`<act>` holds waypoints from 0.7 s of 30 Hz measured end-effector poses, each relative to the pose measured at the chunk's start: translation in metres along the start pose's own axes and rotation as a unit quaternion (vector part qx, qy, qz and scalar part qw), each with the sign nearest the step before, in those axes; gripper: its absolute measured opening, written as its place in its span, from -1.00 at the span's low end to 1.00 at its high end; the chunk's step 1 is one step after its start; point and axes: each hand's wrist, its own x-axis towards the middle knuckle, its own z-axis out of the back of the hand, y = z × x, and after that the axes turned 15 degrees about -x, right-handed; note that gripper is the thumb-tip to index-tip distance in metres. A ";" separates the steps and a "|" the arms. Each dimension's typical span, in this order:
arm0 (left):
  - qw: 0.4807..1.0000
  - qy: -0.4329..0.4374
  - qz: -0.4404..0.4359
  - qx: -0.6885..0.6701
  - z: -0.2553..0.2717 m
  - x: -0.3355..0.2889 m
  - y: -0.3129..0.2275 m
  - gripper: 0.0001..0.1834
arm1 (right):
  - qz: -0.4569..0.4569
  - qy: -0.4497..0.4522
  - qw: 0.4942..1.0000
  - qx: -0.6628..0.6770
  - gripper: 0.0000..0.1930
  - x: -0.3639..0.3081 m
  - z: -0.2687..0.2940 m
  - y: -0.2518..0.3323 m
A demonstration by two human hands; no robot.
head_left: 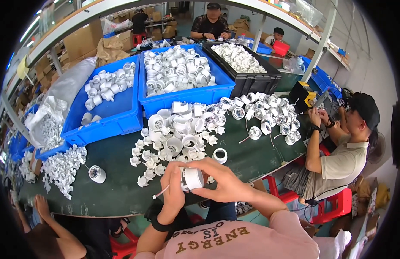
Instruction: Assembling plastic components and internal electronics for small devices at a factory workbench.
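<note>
Both my hands hold a white cylindrical lamp housing (192, 178) above the near edge of the green table. My left hand (173, 192) wraps its left side, and a thin wire with a small white plug hangs out there. My right hand (221, 183) grips it from the right, fingers curled over the top. Just beyond my hands lie a loose white ring (220, 156), small white flower-shaped plastic parts (150, 166) and a heap of white perforated cups (173, 146). Farther right is a pile of white units with clear lenses and wires (266, 125).
Blue bins (187, 98) of white parts and a black crate (251, 78) line the table's far side. White clips (66, 170) and a single wired unit (97, 174) lie at left. A co-worker (342, 151) works at right; another person's arm (57, 231) rests at lower left.
</note>
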 end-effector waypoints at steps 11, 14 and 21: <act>0.994 -0.106 0.026 -0.006 0.036 0.044 0.001 -0.59 | -0.297 -0.084 0.950 0.040 -0.39 0.139 0.027 -0.148; 0.988 -0.060 -0.044 0.133 0.035 0.032 0.024 -0.58 | -0.112 -0.082 0.990 -0.023 -0.25 0.198 -0.046 -0.123; 0.988 -0.105 0.107 -0.036 0.033 0.002 0.004 -0.54 | -0.118 0.071 0.990 0.042 -0.33 0.252 -0.115 -0.064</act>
